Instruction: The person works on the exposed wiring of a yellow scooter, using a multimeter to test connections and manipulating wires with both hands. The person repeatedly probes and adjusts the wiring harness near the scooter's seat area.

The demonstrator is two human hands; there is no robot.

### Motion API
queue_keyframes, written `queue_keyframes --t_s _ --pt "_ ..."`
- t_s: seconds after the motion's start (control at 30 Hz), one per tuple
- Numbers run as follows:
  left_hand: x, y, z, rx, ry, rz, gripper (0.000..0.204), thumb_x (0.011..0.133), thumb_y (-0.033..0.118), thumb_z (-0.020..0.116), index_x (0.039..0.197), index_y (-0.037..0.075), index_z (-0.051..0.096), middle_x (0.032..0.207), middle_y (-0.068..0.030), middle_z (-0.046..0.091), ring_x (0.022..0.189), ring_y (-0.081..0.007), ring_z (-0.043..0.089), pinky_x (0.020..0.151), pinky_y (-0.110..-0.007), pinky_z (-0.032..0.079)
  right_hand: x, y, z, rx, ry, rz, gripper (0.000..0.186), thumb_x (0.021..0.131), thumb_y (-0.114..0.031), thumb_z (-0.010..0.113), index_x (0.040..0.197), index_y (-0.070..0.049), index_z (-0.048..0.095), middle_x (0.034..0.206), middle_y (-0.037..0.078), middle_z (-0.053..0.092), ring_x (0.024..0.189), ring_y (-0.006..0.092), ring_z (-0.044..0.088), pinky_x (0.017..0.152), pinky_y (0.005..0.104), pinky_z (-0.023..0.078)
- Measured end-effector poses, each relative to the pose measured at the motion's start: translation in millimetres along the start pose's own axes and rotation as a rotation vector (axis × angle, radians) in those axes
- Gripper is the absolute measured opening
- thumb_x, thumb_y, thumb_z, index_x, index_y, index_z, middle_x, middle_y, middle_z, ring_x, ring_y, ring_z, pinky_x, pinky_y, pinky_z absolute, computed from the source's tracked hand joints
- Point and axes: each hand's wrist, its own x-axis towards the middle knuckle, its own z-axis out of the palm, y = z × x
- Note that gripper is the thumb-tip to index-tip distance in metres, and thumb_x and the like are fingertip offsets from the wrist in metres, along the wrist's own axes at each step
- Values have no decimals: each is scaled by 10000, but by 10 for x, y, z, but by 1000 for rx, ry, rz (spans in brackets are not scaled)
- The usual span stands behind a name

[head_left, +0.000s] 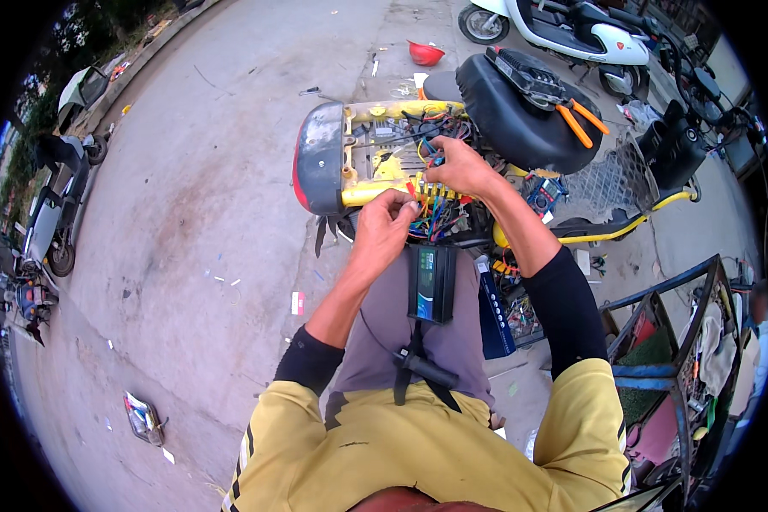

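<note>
My left hand (pixel 388 218) pinches a small red wire end at the near edge of the opened yellow scooter body (pixel 363 197), among bundled coloured wires (pixel 435 220). My right hand (pixel 458 169) is above it, farther right, fingers closed at blue wires inside the body; exactly what it grips is hidden. A black electronic box (pixel 432 282) rests on my lap just below the wiring, with a black grip-like part (pixel 431 369) below it. A digital meter (pixel 544 196) lies right of my right hand.
The removed black seat (pixel 503 119) carries orange-handled pliers (pixel 576 119). A red helmet (pixel 425 53) sits on the ground beyond. White (pixel 542 26) and silver (pixel 55 200) scooters stand around. A metal rack (pixel 674 384) of parts is at lower right, a tool case (pixel 142 418) at lower left.
</note>
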Motion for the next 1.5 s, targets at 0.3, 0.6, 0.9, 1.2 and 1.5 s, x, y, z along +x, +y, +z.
queue_keyframes --t_s 0.3,0.6,0.9,1.2,1.5 --pt "-22 -79 370 416 286 23 192 930 160 795 996 -20 788 801 -140 778 692 -206 725 712 -381 571 66 41 49 -84 49 -17 539 737 -188 895 1203 21 720 1057 199 755 988 263 728 900 394 554" --pt "5 -213 525 412 396 96 152 907 120 813 987 -4 781 786 -123 772 665 -190 717 689 -367 568 16 -34 15 -90 25 30 502 761 -188 892 1183 25 723 1073 224 760 1025 296 740 929 410 555" --pt "-6 -260 566 292 452 139 138 886 66 801 1007 0 799 770 -96 765 628 -150 681 655 -335 552 58 21 35 -91 15 7 408 773 -141 850 1114 41 721 971 216 755 957 257 736 882 414 560" --pt "8 -344 599 278 467 233 124 894 31 784 1005 -27 789 808 -102 768 646 -137 686 662 -309 553 58 -7 4 -81 -24 9 443 769 -114 856 1159 55 732 957 177 749 914 220 717 843 390 563" --pt "-55 -228 576 211 437 87 184 952 80 759 1087 -36 807 840 -139 806 738 -146 754 707 -320 574 80 58 32 -35 -31 17 401 814 -41 834 1182 77 728 1008 152 767 938 193 706 857 375 572"
